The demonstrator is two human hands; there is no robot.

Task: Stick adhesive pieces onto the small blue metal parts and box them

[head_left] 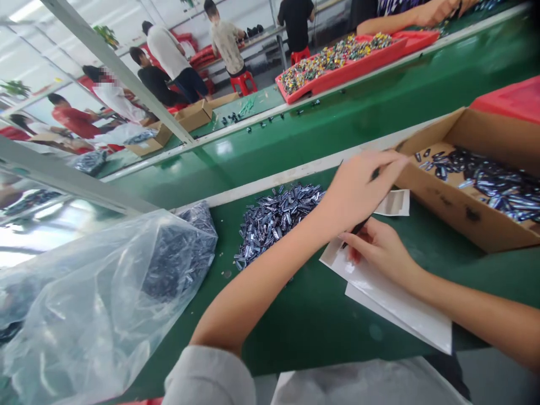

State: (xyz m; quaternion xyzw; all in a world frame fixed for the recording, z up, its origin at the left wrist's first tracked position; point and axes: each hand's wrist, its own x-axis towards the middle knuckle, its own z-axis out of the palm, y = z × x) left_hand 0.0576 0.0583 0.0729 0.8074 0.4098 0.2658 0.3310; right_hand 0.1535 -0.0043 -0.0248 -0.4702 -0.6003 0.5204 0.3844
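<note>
My left hand (pixel 358 191) is over the green belt, its fingers pinched on a small dark piece (pixel 374 174). Just below it, my right hand (pixel 379 253) grips a slim dark piece (pixel 358 228) above white paper sheets (pixel 379 295). A small white card (pixel 395 202) lies under my left hand's fingers. To the left of my left wrist is a heap of metallic blue-grey pieces (pixel 276 222). An open cardboard box (pixel 464 180) to the right of my hands holds similar pieces.
A clear plastic bag (pixel 105 281) of dark pieces lies at the left of the green belt (pixel 304 343). Beyond a white rail, a second green belt carries a red tray (pixel 337 73) of multicoloured parts. Co-workers (pixel 169 56) stand and sit in the background.
</note>
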